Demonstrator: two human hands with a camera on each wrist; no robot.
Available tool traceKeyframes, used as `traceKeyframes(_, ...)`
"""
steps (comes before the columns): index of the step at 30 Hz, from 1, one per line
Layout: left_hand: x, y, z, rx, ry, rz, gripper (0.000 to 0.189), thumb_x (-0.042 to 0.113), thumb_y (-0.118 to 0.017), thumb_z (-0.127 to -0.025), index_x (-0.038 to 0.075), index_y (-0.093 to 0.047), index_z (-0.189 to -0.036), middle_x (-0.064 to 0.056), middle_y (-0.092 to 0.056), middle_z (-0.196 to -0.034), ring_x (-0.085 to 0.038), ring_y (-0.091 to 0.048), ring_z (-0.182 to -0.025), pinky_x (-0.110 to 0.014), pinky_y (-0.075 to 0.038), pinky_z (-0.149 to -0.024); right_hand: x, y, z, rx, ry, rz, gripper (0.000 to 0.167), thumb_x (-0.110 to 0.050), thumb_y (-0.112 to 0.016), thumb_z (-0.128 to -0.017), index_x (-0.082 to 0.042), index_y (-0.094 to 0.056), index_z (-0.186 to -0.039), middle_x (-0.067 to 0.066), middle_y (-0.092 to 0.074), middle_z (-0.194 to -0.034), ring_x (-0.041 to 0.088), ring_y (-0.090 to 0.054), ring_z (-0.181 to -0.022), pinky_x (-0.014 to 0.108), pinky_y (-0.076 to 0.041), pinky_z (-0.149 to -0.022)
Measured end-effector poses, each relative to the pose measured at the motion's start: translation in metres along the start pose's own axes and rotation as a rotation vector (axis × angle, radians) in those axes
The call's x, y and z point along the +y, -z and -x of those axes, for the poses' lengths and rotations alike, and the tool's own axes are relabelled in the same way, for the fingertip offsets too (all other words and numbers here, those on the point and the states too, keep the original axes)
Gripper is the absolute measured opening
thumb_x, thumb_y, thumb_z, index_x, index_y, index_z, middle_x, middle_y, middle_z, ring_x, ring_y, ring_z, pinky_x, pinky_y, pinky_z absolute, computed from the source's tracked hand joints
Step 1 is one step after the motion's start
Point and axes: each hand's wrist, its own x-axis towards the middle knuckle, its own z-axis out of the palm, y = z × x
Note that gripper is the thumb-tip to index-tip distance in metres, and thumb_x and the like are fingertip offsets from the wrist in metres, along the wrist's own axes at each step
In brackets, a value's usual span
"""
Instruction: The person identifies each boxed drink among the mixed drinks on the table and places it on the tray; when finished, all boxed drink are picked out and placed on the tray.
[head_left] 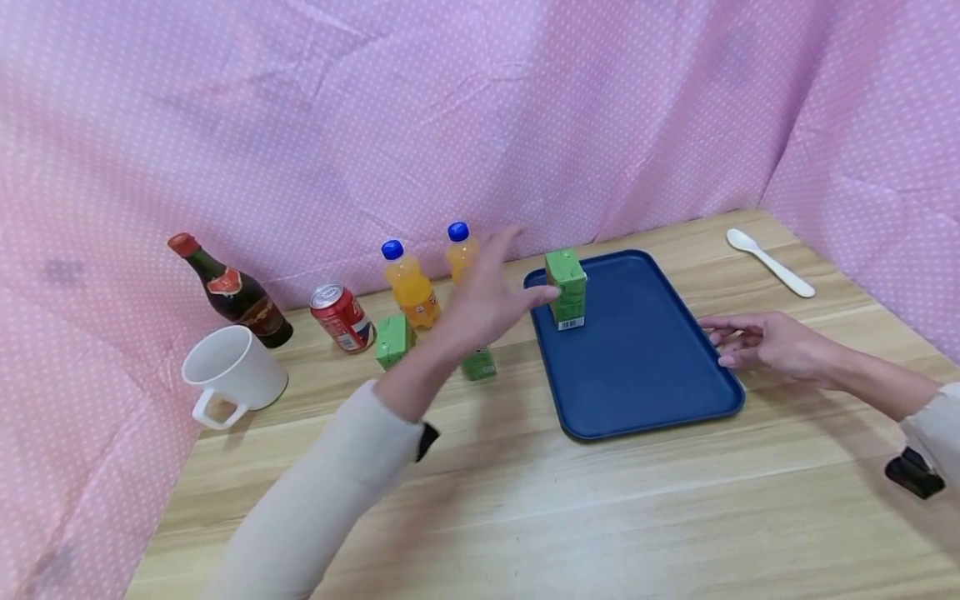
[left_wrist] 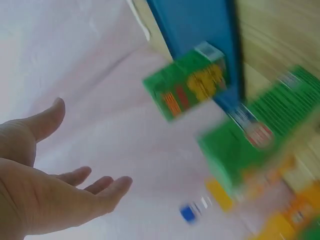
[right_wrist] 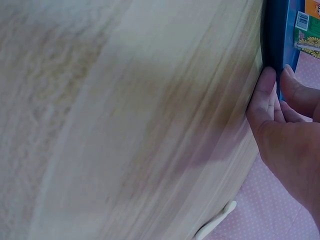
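Observation:
My left hand (head_left: 486, 302) is in the air left of the blue tray (head_left: 637, 367), fingers spread and holding nothing. Its thumb overlaps a green drink carton (head_left: 568, 292) in the head view, but the left wrist view shows hand and carton (left_wrist: 187, 82) apart. That carton stands upright at the tray's left rear. At the tray's right edge, my right hand (head_left: 783, 346) pinches the rim between thumb and fingers, as the right wrist view shows. Behind my left forearm are two more green cartons, one (head_left: 392, 340) partly hidden and another (head_left: 480, 364) mostly hidden.
Two orange drink bottles (head_left: 412, 292) with blue caps stand at the back, one partly covered by my left hand. Further left are a red soda can (head_left: 342, 318), a dark glass bottle (head_left: 240, 296) and a white mug (head_left: 243, 367). A white spoon (head_left: 772, 265) lies back right.

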Motion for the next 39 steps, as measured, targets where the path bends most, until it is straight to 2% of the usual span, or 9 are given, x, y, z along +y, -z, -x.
traceKeyframes(3, -0.024, 0.022, 0.014, 0.033, 0.022, 0.008, 0.080, 0.037, -0.077, -0.081, 0.024, -0.036, -0.148, 0.002, -0.032, -0.152, -0.020, -0.033, -0.137, -0.043, -0.037, -0.107, 0.000, 0.001, 0.000, -0.006, -0.013, -0.011, 0.059, 0.007, -0.070, -0.081, 0.004, -0.049, -0.136, 0.001, -0.063, -0.101, 0.005, -0.062, -0.087, 0.023, -0.055, -0.071)
traceKeyframes(8, -0.075, 0.049, 0.027, 0.040, -0.002, 0.023, 0.068, 0.034, -0.078, -0.081, 0.018, -0.048, -0.139, -0.001, -0.043, -0.144, -0.025, -0.039, -0.132, -0.048, -0.038, -0.104, 0.000, 0.003, 0.002, -0.012, -0.028, -0.035, 0.059, 0.006, -0.070, -0.082, -0.001, -0.050, -0.137, 0.002, -0.062, -0.103, 0.004, -0.061, -0.089, 0.024, -0.056, -0.073)
traceKeyframes(12, -0.111, 0.063, 0.038, 0.009, 0.038, -0.014, 0.072, 0.036, -0.078, -0.081, 0.015, -0.045, -0.141, -0.007, -0.042, -0.144, -0.030, -0.036, -0.134, -0.052, -0.035, -0.107, 0.001, 0.002, 0.002, -0.008, -0.023, -0.025, 0.059, 0.005, -0.070, -0.082, -0.001, -0.050, -0.137, 0.001, -0.062, -0.103, 0.004, -0.061, -0.089, 0.024, -0.056, -0.073)
traceKeyframes(14, -0.126, 0.068, 0.042, -0.006, 0.030, -0.037, 0.075, 0.034, -0.079, -0.080, 0.012, -0.043, -0.143, -0.010, -0.041, -0.145, -0.031, -0.036, -0.134, -0.052, -0.034, -0.107, 0.002, 0.002, 0.002, -0.006, -0.022, -0.032, 0.058, 0.006, -0.070, -0.082, -0.003, -0.051, -0.136, 0.000, -0.062, -0.103, 0.004, -0.061, -0.089, 0.024, -0.056, -0.073)
traceKeyframes(18, -0.151, 0.072, 0.045, -0.097, 0.030, 0.044, 0.081, 0.026, -0.080, -0.080, 0.012, -0.037, -0.147, -0.012, -0.040, -0.144, -0.034, -0.042, -0.126, -0.053, -0.039, -0.102, 0.002, 0.003, 0.003, -0.004, -0.021, -0.051, 0.057, 0.006, -0.069, -0.082, -0.006, -0.053, -0.135, -0.002, -0.063, -0.103, 0.003, -0.061, -0.090, 0.023, -0.056, -0.073)
traceKeyframes(21, -0.164, 0.071, 0.045, -0.170, 0.076, 0.153, 0.085, 0.021, -0.080, -0.080, 0.014, -0.031, -0.149, -0.012, -0.038, -0.144, -0.037, -0.043, -0.124, -0.054, -0.039, -0.102, 0.002, 0.002, 0.003, -0.004, -0.019, -0.041, 0.057, 0.005, -0.070, -0.082, -0.005, -0.053, -0.135, -0.001, -0.062, -0.103, 0.003, -0.061, -0.090, 0.023, -0.056, -0.072)
traceKeyframes(23, -0.170, 0.069, 0.046, -0.192, 0.109, 0.192, 0.086, 0.017, -0.080, -0.080, 0.014, -0.029, -0.149, -0.013, -0.038, -0.142, -0.040, -0.042, -0.126, -0.055, -0.039, -0.102, 0.003, 0.001, 0.003, -0.002, -0.015, -0.025, 0.057, 0.005, -0.070, -0.082, -0.002, -0.052, -0.135, 0.000, -0.063, -0.102, 0.004, -0.061, -0.089, 0.023, -0.055, -0.072)
traceKeyframes(28, -0.180, 0.066, 0.045, -0.179, 0.146, 0.192, 0.083, 0.009, -0.080, -0.078, 0.014, -0.033, -0.147, -0.017, -0.043, -0.136, -0.041, -0.043, -0.125, -0.052, -0.042, -0.101, 0.003, 0.000, 0.002, 0.003, -0.002, -0.004, 0.058, 0.006, -0.070, -0.081, 0.003, -0.050, -0.135, 0.001, -0.064, -0.101, 0.004, -0.062, -0.087, 0.022, -0.055, -0.071)
traceKeyframes(39, -0.192, 0.064, 0.042, -0.163, 0.120, 0.237, 0.083, 0.010, -0.083, -0.075, 0.013, -0.038, -0.145, -0.013, -0.047, -0.133, -0.037, -0.049, -0.119, -0.046, -0.046, -0.095, 0.002, 0.000, 0.001, 0.004, -0.003, 0.008, 0.058, 0.007, -0.069, -0.081, 0.011, -0.045, -0.134, 0.001, -0.064, -0.101, 0.004, -0.062, -0.086, 0.022, -0.055, -0.071)
